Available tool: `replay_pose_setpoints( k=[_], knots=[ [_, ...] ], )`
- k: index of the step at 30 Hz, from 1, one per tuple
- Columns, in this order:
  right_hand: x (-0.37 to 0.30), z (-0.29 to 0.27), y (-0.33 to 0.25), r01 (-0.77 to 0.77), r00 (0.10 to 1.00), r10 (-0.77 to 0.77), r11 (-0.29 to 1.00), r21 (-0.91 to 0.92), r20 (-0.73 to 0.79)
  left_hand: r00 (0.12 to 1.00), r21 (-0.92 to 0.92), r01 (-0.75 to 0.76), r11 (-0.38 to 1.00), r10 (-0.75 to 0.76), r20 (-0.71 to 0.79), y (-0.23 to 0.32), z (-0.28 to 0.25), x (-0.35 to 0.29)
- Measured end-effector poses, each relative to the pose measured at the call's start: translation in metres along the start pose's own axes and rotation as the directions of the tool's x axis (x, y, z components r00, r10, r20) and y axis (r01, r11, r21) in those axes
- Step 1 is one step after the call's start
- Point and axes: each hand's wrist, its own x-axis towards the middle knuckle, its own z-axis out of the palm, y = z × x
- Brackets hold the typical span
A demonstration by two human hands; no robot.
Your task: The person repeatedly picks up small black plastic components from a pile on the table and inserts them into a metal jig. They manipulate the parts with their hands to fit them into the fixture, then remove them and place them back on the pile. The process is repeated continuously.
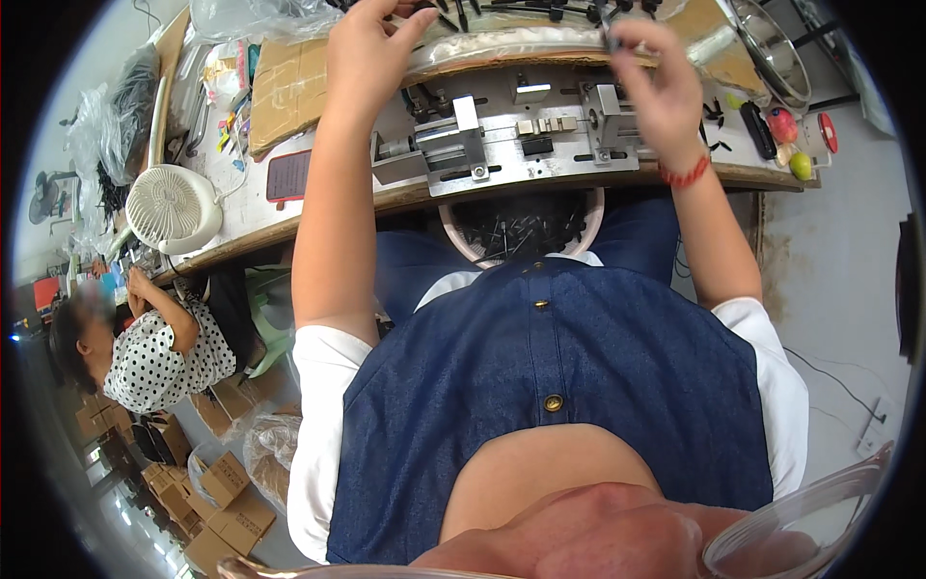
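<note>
My left hand (371,48) is at the top edge of the view, its thumb and fingers apart beside several loose black rod-like parts (463,14). Its fingertips are partly cut off. Slightly blurred, my right hand (661,92) pinches a slim dark part (607,27) between thumb and fingers. It is raised over the right end of a metal clamping fixture (502,159). The fixture has upright blocks on both sides and a small brass-coloured block (547,125) in the middle.
Below the table edge, a round bin (453,236) of black parts stands between my knees. A white fan (174,209) and a phone (287,178) lie left. On the right are a black case (757,130), a green fruit (801,166) and a metal bowl (772,53). A co-worker (164,357) sits at left.
</note>
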Motion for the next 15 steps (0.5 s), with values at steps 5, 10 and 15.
replay_pose_setpoints(
  k=[5,10,15],
  knots=[
    [-0.069,0.005,-0.049,0.128,0.904,0.016,0.943,-0.307,0.427,0.966,-0.449,0.257,0.856,-0.23,0.114,0.024,0.004,-0.024],
    [-0.09,0.027,-0.041,0.203,0.88,0.038,0.872,-0.446,0.474,0.98,-0.557,0.174,0.812,-0.199,0.016,0.037,0.005,-0.023],
    [-0.089,0.035,-0.036,0.273,0.877,0.018,0.804,-0.529,0.48,0.994,-0.595,0.047,0.803,-0.096,-0.052,0.031,0.012,-0.035]
  ],
)
